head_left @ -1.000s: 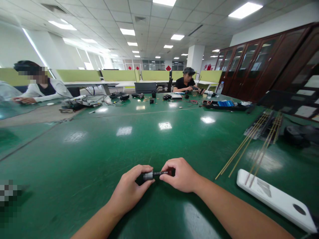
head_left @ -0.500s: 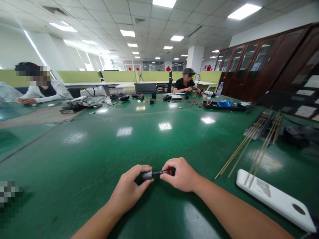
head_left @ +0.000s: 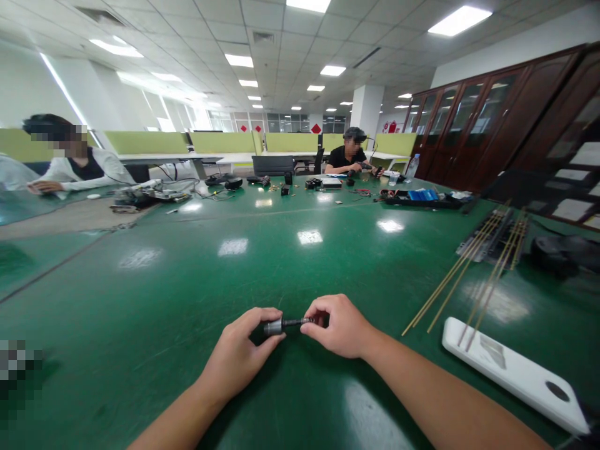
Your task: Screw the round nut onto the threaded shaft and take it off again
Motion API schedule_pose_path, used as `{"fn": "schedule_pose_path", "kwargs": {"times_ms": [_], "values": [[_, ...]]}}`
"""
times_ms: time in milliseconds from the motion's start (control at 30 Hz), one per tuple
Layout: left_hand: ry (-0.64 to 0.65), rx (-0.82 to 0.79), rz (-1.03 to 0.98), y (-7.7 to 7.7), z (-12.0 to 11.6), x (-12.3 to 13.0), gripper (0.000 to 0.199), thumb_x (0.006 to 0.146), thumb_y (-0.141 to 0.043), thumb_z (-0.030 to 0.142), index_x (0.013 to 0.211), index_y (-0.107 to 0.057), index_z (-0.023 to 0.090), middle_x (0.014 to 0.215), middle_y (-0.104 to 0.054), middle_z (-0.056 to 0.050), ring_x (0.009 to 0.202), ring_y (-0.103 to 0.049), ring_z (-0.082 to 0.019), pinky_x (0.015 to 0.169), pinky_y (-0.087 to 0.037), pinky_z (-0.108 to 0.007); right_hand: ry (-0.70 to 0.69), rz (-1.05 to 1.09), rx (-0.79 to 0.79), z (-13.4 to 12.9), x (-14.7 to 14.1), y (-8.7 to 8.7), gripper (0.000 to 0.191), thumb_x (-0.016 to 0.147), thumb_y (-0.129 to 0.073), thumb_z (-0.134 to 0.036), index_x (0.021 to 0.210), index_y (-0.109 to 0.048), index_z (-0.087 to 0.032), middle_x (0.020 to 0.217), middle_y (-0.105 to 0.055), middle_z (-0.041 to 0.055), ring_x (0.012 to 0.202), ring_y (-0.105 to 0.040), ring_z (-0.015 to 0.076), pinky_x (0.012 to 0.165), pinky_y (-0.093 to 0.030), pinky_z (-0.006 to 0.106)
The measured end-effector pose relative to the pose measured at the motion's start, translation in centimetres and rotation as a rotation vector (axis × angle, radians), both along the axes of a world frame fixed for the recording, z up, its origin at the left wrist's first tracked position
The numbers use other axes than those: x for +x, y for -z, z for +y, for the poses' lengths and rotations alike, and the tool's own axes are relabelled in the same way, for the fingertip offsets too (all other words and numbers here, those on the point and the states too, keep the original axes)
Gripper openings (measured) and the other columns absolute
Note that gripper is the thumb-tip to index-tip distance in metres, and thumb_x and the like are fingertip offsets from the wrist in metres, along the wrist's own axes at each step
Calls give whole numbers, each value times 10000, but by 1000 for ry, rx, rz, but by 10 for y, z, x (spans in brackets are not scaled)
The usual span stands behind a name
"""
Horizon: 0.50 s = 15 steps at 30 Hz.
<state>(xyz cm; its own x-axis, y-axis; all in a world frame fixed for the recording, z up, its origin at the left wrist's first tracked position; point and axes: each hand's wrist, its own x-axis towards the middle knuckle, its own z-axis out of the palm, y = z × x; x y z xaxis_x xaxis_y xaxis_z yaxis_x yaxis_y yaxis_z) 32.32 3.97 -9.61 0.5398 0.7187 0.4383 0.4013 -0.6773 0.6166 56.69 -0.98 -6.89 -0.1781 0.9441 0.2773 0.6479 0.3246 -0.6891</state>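
Observation:
Close to the front of the green table (head_left: 187, 300), a small metal cylinder with a thin dark shaft (head_left: 273, 327) lies level between my hands. My left hand (head_left: 246, 350) pinches the grey cylinder between thumb and fingers at its left part. The thumb and index finger of my right hand (head_left: 340, 328) are closed on the far right end of the dark shaft, where ridges or a coil show. The fingers partly cover that end.
Thin brass-coloured rods (head_left: 459, 272) and a white oblong device (head_left: 515, 375) lie on the right. Across the table are a black tray with blue items (head_left: 422, 197), electronics and cables. Two people sit farther off, left and centre-right.
My left hand has shifted slightly left with the cylinder, and a little more of the shaft shows between my hands. My right hand is nearly where it was.

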Motion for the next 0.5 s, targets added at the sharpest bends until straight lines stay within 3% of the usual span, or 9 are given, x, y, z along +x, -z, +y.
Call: {"fn": "schedule_pose_path", "kwargs": {"times_ms": [500], "values": [[-18, 16, -13, -4, 0, 0, 262, 861, -704, 276, 1113, -634, 254, 1131, -681, -52, 1071, -653, -231, 968, -529, -386, 9, 3, 1, 0, 1, -2, 90, 789, -714, -274, 814, -721, -188, 710, -678, 7, 622, -590, 129, 598, -425, 243]]}}
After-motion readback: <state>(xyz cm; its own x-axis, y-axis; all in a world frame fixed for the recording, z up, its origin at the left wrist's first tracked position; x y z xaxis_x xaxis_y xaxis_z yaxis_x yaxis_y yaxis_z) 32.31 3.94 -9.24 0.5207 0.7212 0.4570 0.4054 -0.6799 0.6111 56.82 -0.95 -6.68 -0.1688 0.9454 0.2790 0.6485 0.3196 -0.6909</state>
